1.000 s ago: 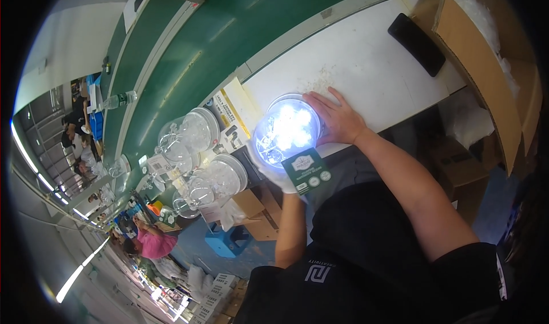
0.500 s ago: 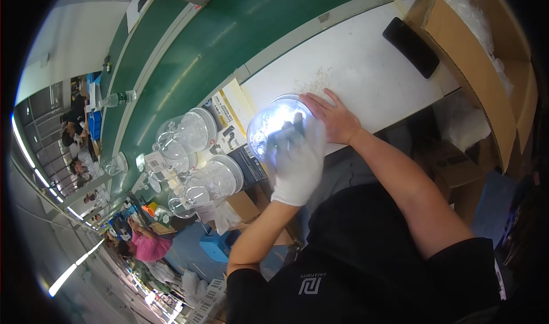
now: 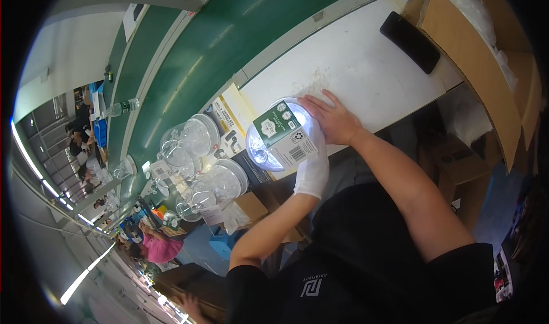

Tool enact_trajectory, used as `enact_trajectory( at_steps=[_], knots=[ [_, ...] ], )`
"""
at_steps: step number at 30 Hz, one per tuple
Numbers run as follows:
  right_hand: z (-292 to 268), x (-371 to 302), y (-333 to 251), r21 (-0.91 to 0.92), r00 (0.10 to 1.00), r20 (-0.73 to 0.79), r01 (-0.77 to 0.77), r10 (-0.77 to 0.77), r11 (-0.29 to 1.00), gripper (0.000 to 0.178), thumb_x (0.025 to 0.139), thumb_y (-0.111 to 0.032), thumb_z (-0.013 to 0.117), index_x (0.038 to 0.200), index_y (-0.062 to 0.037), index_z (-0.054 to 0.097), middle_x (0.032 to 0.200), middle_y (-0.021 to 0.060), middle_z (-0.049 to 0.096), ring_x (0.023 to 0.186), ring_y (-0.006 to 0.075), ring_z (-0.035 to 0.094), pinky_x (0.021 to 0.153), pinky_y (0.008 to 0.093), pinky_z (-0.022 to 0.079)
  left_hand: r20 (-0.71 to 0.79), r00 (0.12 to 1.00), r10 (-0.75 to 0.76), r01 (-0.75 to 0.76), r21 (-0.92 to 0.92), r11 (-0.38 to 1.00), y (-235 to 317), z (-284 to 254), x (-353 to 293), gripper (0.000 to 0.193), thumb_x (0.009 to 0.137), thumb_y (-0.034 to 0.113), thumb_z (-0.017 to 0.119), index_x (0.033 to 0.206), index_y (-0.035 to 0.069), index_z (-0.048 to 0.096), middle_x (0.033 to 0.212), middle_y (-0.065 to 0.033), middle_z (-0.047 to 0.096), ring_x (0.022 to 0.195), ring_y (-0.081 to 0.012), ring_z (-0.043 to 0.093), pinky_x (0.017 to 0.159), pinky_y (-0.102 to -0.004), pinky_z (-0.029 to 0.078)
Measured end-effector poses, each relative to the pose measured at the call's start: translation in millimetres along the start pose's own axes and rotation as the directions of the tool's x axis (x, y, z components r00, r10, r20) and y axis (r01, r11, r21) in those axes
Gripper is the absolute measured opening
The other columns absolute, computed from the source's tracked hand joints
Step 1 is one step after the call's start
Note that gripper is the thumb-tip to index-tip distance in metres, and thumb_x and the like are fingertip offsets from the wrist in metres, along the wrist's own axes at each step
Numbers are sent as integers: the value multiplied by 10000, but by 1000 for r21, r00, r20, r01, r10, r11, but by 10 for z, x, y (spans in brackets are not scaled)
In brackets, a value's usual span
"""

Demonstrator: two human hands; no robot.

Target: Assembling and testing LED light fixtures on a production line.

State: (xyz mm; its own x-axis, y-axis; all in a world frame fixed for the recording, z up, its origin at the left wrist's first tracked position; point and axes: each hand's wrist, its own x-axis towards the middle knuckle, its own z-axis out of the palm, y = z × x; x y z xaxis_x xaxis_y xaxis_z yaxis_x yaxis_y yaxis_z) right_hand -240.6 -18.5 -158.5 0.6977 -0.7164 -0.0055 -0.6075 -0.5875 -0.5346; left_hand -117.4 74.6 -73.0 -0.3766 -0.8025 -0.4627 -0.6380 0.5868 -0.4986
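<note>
A clear round plastic container (image 3: 260,155) with a bright white glare in it sits at the table's near edge. A green and white label card (image 3: 280,131) lies across its top. My left hand (image 3: 315,167), in a white glove, is against the container's near right side, its fingers hidden by the card and container. Bare, my right hand (image 3: 337,121) rests at the container's right rim with fingers stretched out and one spread away from the others.
Stacks of clear plastic containers (image 3: 220,181) stand at left, beside a printed box (image 3: 229,121). A black phone (image 3: 410,42) lies at far right near an open cardboard carton (image 3: 469,55). Beyond runs a green belt (image 3: 240,32). A person in pink (image 3: 160,248) is farther off.
My gloved left hand has moved from over the container's top to its near right side, and the label card now shows. My right hand stays at the rim.
</note>
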Motion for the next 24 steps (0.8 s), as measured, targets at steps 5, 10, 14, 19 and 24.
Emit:
enact_trajectory(
  at_steps=[5, 10, 14, 19, 24],
  knots=[
    [-135, 5, 14, 40, 998, 59, 7, -10, 999, 1255, 707, -656, 796, 1623, -65, 173, 1662, 70, 320, 1556, 182, 265, 1295, 513, 64, -26, 969, 244, -91, -961, 261, -614, -579, -579, 403, 913, 232, 708, 1289, 96, 659, 1323, -127, 659, 1185, -326, 659, 987, -427, 536],
    [-98, -38, 59, 49, 1000, -9, 17, -17, 999, 1316, 656, -703, 791, 1622, -61, 170, 1659, 75, 328, 1553, 204, 273, 1287, 525, 88, -329, 903, -276, -88, -772, 630, -1315, -1174, -429, 878, 625, 317, 929, 1383, 59, 570, 1420, -189, 562, 1345, -377, 519, 1092, -486, 430],
    [-108, 39, -116, 139, 999, -35, 27, -22, 990, 1331, 629, -664, 832, 1617, -52, 184, 1644, 99, 349, 1540, 224, 301, 1279, 536, 115, -170, 934, -314, 138, -639, 756, -1440, -812, -240, 993, 622, 374, 911, 1467, 92, 472, 1373, -145, 536, 1223, -330, 574, 1021, -446, 476],
    [-15, -43, -2, 23, 999, -36, 29, -29, 999, 1262, 617, -648, 853, 1555, -5, 304, 1557, 149, 457, 1499, 286, 371, 1274, 561, 113, -294, 914, -280, 60, -583, 810, -1331, -767, -194, 846, 714, 291, 847, 1460, 138, 479, 1212, -83, 613, 1092, -285, 634, 898, -417, 517],
    [-23, 4, -106, -75, 998, -13, 54, -55, 996, 1062, 734, -583, 821, 1530, -35, 381, 1574, 118, 432, 1531, 236, 306, 1270, 560, 120, -245, 923, -298, -63, -857, 511, -1455, -588, -423, 787, 752, 282, 833, 1449, 137, 496, 1250, -65, 645, 1168, -279, 632, 914, -432, 509]
  ],
)
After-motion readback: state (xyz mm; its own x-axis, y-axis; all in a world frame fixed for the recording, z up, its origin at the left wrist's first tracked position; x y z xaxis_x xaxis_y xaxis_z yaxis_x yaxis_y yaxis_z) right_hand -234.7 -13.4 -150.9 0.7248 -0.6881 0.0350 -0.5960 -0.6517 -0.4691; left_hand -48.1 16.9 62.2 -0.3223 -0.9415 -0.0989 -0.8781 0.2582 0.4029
